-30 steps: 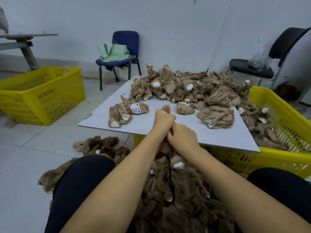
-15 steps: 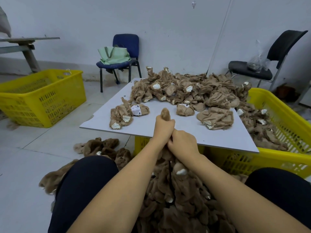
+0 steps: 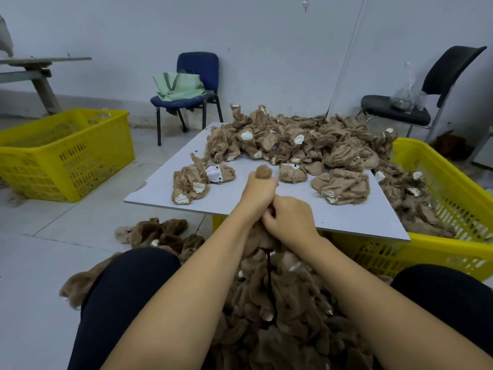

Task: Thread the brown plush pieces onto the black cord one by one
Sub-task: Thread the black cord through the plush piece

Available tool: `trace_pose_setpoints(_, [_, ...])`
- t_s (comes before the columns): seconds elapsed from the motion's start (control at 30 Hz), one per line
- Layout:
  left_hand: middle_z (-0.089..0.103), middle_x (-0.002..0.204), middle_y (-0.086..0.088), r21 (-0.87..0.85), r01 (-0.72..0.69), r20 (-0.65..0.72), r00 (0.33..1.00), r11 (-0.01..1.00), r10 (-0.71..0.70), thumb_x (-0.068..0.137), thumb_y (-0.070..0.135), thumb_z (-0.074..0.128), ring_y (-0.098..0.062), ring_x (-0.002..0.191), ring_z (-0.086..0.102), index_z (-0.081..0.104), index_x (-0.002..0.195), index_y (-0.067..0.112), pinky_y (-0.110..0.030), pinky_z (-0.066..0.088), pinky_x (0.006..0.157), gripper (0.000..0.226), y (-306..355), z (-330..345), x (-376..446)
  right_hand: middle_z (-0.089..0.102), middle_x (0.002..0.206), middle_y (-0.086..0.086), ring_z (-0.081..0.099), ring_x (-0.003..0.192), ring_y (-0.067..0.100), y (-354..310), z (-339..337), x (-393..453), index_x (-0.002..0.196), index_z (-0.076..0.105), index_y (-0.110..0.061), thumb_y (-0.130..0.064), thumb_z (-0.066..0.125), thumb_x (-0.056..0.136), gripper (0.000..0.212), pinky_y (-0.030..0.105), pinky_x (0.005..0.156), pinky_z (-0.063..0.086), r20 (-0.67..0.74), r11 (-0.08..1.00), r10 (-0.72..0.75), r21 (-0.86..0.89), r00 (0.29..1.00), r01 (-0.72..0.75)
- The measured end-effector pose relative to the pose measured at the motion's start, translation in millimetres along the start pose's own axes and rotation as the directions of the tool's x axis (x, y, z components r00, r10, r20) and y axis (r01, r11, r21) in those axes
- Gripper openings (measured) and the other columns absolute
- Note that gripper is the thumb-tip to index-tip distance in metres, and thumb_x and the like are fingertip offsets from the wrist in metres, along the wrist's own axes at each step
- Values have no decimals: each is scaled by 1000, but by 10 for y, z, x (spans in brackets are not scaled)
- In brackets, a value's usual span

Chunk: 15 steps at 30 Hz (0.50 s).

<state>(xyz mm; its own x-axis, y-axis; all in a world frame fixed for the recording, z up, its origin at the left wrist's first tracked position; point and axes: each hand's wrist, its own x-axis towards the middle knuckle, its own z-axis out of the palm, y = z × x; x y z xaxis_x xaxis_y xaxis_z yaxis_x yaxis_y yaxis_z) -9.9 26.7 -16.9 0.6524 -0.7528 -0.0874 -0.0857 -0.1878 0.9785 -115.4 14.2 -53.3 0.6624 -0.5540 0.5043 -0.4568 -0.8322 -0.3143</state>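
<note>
At centre frame both hands meet above the lap: the left hand (image 3: pixel 257 194) is closed around a brown plush piece (image 3: pixel 263 172) whose rounded end pokes out above the fist, while the right hand (image 3: pixel 289 218) pinches plush just beside it. The black cord (image 3: pixel 269 279) drops from under the hands into the threaded plush bundle (image 3: pixel 288 316) at lower centre. Unthreaded plush pieces (image 3: pixel 301 141) lie heaped on the white tabletop (image 3: pixel 354 220) at upper centre, spilling right into a yellow crate (image 3: pixel 453 249).
</note>
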Motion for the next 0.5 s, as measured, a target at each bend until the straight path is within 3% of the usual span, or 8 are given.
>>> trace_pose_setpoints(0.1, [47, 52, 4, -41, 2, 18, 1000, 999, -2, 85, 4, 53, -14, 49, 48, 42, 72, 20, -17, 37, 39, 24, 256, 16, 35, 48, 52, 4, 40, 49, 22, -7, -217, 71, 64, 40, -20, -31, 41, 81, 20, 27, 45, 15, -146, 991, -49, 119, 988, 67])
trace_pose_setpoints(0.17, [53, 68, -3, -14, 52, 35, 998, 999, -52, 87, 7, 51, -20, 62, 54, 46, 80, 16, -26, 43, 51, 13, 209, 15, 0, 46, 54, -1, 44, 52, 24, -16, -165, 41, 65, 37, -23, -33, 40, 82, 20, 30, 46, 17, -61, 992, -9, 127, 998, 17])
trace_pose_setpoints(0.23, [51, 74, -6, 90, 38, 8, 999, 995, -39, 88, 8, 51, -30, 74, 54, 52, 89, 11, -33, 42, 66, 3, -16, 11, -92, 58, 67, 6, 56, 65, 31, 0, 22, -76, 72, 41, -20, -33, 43, 90, 23, 34, 53, 26, 87, 998, 41, 44, 995, -45])
trace_pose_setpoints(0.33, [61, 94, -8, 191, 83, -52, 996, 978, -75, 88, 19, 51, -35, 95, 62, 50, 112, 13, -42, 50, 83, 25, -336, 31, -272, 53, 68, 0, 60, 72, 31, 43, 223, -273, 77, 43, -19, -30, 48, 101, 27, 36, 58, 30, 222, 992, 107, 46, 969, -120])
trace_pose_setpoints(0.4, [62, 97, -11, 134, 60, -43, 998, 989, -54, 85, 27, 51, -33, 95, 64, 49, 118, 12, -43, 49, 82, 36, -256, 41, -290, 48, 63, -2, 58, 67, 29, 52, 174, -230, 72, 41, -21, -29, 50, 100, 31, 36, 54, 27, 159, 994, 88, 52, 983, -98])
trace_pose_setpoints(0.5, [59, 101, -19, -19, -51, -108, 993, 999, 49, 75, 35, 52, -41, 92, 60, 54, 122, 5, -38, 42, 68, 56, 4, 67, -157, 57, 59, 6, 50, 53, 26, 36, -21, -96, 68, 41, -20, -25, 53, 90, 25, 29, 46, 18, -46, 997, -9, 78, 999, 13])
